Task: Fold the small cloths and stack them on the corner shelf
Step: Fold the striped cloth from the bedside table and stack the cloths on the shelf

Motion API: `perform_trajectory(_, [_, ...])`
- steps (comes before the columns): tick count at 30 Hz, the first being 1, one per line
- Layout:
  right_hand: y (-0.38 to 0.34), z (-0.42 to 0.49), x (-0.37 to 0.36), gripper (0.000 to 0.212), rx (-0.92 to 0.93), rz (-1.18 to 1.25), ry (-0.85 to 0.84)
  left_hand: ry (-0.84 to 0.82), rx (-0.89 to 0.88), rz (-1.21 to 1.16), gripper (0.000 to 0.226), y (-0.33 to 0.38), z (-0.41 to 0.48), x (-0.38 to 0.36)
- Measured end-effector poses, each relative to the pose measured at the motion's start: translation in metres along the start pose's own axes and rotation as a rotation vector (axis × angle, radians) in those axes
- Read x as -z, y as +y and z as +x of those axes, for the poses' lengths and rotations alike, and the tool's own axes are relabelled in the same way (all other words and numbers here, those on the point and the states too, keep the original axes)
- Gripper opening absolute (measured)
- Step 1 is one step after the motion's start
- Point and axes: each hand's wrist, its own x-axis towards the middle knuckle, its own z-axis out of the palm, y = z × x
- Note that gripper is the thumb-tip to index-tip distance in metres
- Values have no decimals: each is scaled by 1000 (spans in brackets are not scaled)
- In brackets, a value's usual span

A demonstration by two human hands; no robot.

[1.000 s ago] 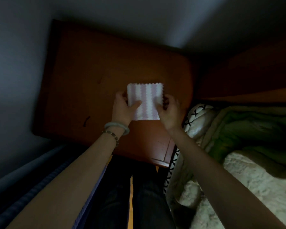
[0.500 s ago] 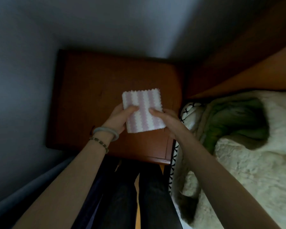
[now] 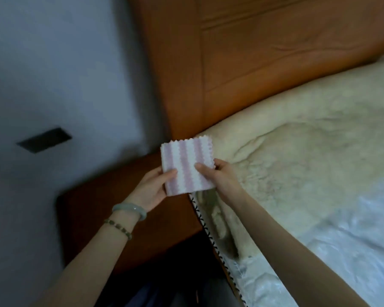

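A small folded cloth [image 3: 186,161] with pink and white stripes and a zigzag edge is held up in the air between both hands. My left hand [image 3: 152,188] grips its lower left side, thumb on the front. Gripping its lower right side is my right hand [image 3: 220,176], also thumb on the front. The cloth hangs over the gap between the brown wooden bedside shelf [image 3: 111,209] and the bed. The shelf top is dark and bare where I can see it.
A bed with a cream fleece blanket [image 3: 297,140] and a white sheet [image 3: 353,240] fills the right. An orange-brown headboard [image 3: 242,52] rises behind it. A grey wall [image 3: 53,63] with a dark socket plate [image 3: 43,140] is at the left.
My view has swung up and right, from the shelf top toward the bed and headboard. Both hands have carried the striped cloth off the shelf toward the bed edge, still gripping it.
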Motion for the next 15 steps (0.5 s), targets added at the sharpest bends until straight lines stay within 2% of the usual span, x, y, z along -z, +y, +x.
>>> perform_trajectory(4, [-51,-70,55,29,194,15,225,-211,-33,86,35,25,-19,-84])
perform_trajectory(8, [-83,-141,116,52,333,120,437,-379,-89,235,32,46,-38,-188])
perform_trajectory(11, [-94,-200,161,48,414,186,567,-502,-89,309,23,42,-59,-262])
perform_trajectory(15, [-91,-287,211,56,466,217,768,-662,-106,436,30,15,-99,-347])
